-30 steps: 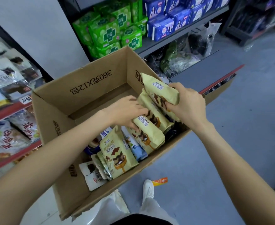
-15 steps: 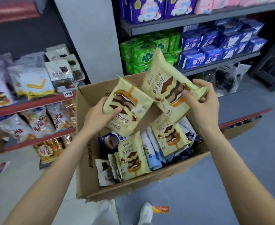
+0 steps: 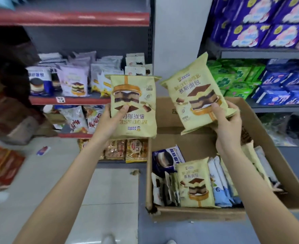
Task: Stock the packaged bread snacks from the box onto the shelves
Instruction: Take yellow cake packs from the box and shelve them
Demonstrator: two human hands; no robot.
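Observation:
My left hand grips a yellow mousse bread pack, held upside down in front of the red-edged snack shelf. My right hand grips a second yellow mousse bread pack, tilted, above the cardboard box. The box stands on the floor at the right and holds several more packs upright: another yellow one, a dark blue one and pale blue ones.
The middle shelf carries white, lilac and blue bread packs. Lower shelves hold more snack bags and golden packs. A grey shelf at the right holds green and blue boxes. Brown cartons stand at the left.
Both hands have lifted their yellow packs out of the box and up toward the shelf. My view has swung left and up, so the snack shelf now faces me.

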